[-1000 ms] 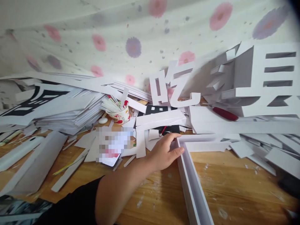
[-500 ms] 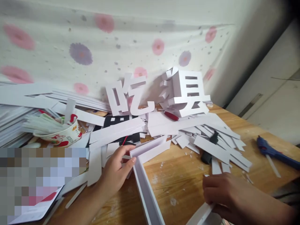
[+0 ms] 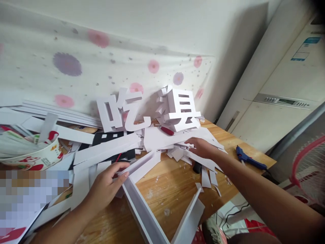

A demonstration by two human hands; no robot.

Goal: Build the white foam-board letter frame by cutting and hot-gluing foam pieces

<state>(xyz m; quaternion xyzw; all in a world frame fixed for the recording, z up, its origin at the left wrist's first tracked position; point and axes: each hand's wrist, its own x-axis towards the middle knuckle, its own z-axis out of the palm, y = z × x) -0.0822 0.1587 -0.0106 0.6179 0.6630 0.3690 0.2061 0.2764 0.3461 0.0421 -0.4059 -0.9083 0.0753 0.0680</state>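
Observation:
My left hand (image 3: 108,181) is closed around the corner of a white foam-board letter piece (image 3: 146,211), thumb on the near wall and fingers behind it. The piece has raised side walls and bends in a V toward the table's near edge. My right hand (image 3: 200,148) is over a pile of loose white strips (image 3: 203,159), fingers reaching to the left and slightly apart. Nothing shows in its grasp, though the strips partly hide the fingertips. Under that arm, a dark cylindrical handle (image 3: 197,167) lies among the strips.
Two white raised characters, one on the left (image 3: 124,112) and one on the right (image 3: 182,110), stand against the wall cloth. A red-handled tool (image 3: 167,130) lies before them. A blue glue gun (image 3: 250,159) rests at right. A paper cup (image 3: 33,157) holds clear sticks at left.
My right hand has left the near end of the white letter piece and moved forward to the strip pile. My left hand keeps its hold. The view has swung to the right.

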